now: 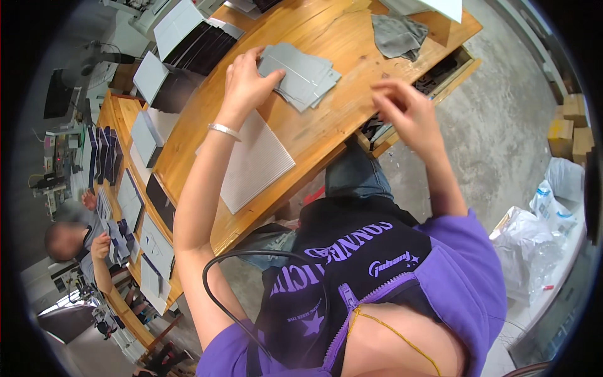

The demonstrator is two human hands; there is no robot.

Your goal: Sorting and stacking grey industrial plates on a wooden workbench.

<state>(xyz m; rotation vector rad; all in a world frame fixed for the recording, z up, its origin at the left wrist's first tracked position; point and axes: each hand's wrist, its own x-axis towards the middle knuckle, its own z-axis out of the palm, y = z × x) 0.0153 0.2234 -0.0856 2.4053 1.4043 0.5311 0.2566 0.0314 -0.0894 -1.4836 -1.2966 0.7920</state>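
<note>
My left hand (248, 85) grips the left edge of a loose stack of grey sheets (304, 75) on the wooden table, thumb over the top and fingers along the far side. The sheets are fanned unevenly at their right end. Off the table's right edge, near a partly pulled-out drawer (380, 147), hovers my right hand (408, 113). Its fingers are bent and slightly blurred, with the thumb apart from them and nothing visible between. A white ribbed sheet (257, 166) lies on the table below my left wrist.
A crumpled grey cloth (399, 36) lies near the table's far right corner. Stacks of dark boards with pale tops (179, 31) line the far left edge. At another table on the left, a person (94, 245) works. Cardboard boxes (571, 129) and plastic bags (531, 235) stand right.
</note>
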